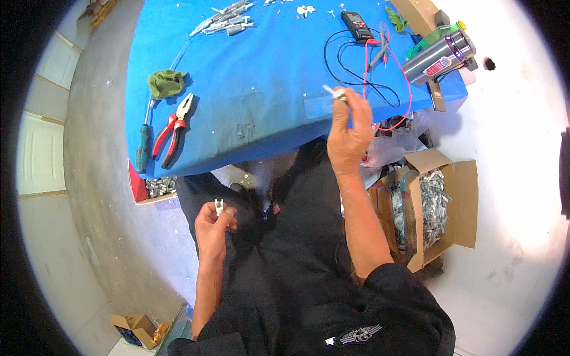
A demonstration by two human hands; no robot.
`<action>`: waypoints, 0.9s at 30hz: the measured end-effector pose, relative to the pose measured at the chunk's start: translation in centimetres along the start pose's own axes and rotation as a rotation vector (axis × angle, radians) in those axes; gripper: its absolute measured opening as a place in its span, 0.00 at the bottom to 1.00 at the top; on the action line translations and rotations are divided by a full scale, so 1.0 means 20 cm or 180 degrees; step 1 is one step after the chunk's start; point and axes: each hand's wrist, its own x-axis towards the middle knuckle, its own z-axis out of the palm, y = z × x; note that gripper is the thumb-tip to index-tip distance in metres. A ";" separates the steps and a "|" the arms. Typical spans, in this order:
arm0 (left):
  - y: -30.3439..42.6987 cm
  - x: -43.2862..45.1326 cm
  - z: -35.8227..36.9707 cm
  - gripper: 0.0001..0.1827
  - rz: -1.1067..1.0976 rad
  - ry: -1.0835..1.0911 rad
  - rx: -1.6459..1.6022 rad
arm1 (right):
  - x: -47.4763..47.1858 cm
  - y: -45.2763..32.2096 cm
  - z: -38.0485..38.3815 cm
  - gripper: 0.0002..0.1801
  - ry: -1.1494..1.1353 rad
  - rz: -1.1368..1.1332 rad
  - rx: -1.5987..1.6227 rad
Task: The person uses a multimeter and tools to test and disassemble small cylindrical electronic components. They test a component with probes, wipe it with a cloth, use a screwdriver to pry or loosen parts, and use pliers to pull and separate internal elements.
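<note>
Over my lap, my left hand [213, 224] pinches a small white plastic part [219, 207] with a forked top between thumb and fingers. My right hand [351, 127] is raised at the front edge of the blue-covered table [267, 89]. Between its thumb and fingertips is a small pale part [334, 92] with a thin light strip sticking out to the upper left; its exact kind is too small to tell. Combination pliers [173, 131] with red and black handles lie on the table's left side. Beside them rests a long screwdriver [143, 149] with a teal handle.
A digital multimeter [357, 26] with black and red leads lies at the back right, near a steel thermos [438, 58]. Several grey parts [227, 18] are heaped at the back. A green cloth [167, 84] covers the screwdriver's shaft. Right of my legs stands a filled cardboard box [461, 204].
</note>
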 end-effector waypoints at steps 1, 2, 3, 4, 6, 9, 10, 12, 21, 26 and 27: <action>0.02 0.00 0.00 0.07 0.0002 0.0024 0.0007 | -0.01 0.00 0.00 0.11 -0.0101 -0.0056 -0.0125; -0.01 0.01 -0.02 0.06 -0.0013 0.0079 0.0013 | -0.02 0.01 0.00 0.11 -0.0200 -0.0113 -0.0251; -0.02 0.00 -0.03 0.06 -0.0046 0.0066 0.0043 | -0.05 0.03 0.01 0.11 -0.0298 -0.0171 -0.0375; -0.02 0.00 -0.04 0.06 -0.0056 0.0033 0.0054 | -0.08 0.06 0.03 0.11 -0.0772 -0.0416 -0.0936; 0.01 0.00 -0.03 0.06 -0.0014 0.0013 0.0072 | -0.09 0.04 -0.02 0.11 -0.0355 0.0255 -0.0461; 0.03 0.00 -0.01 0.06 0.0060 0.0027 0.0062 | -0.03 0.03 -0.03 0.11 -0.0164 0.0066 -0.0292; 0.00 0.00 -0.02 0.06 0.0033 0.0020 0.0032 | -0.08 0.09 0.00 0.11 -0.0427 -0.0109 -0.0539; -0.02 0.01 -0.01 0.05 0.0010 -0.0044 0.0075 | -0.11 0.14 0.01 0.12 -0.0601 -0.0129 -0.0586; 0.04 0.00 -0.01 0.06 0.0054 -0.0033 0.0091 | -0.09 0.09 -0.08 0.13 -0.0245 0.0468 -0.0172; -0.01 0.01 -0.02 0.06 0.0024 -0.0112 0.0033 | -0.09 -0.02 -0.09 0.13 0.0038 0.1005 0.0836; 0.01 0.00 -0.02 0.07 0.0030 -0.0136 0.0070 | -0.10 -0.05 -0.10 0.13 0.0102 0.1149 0.1086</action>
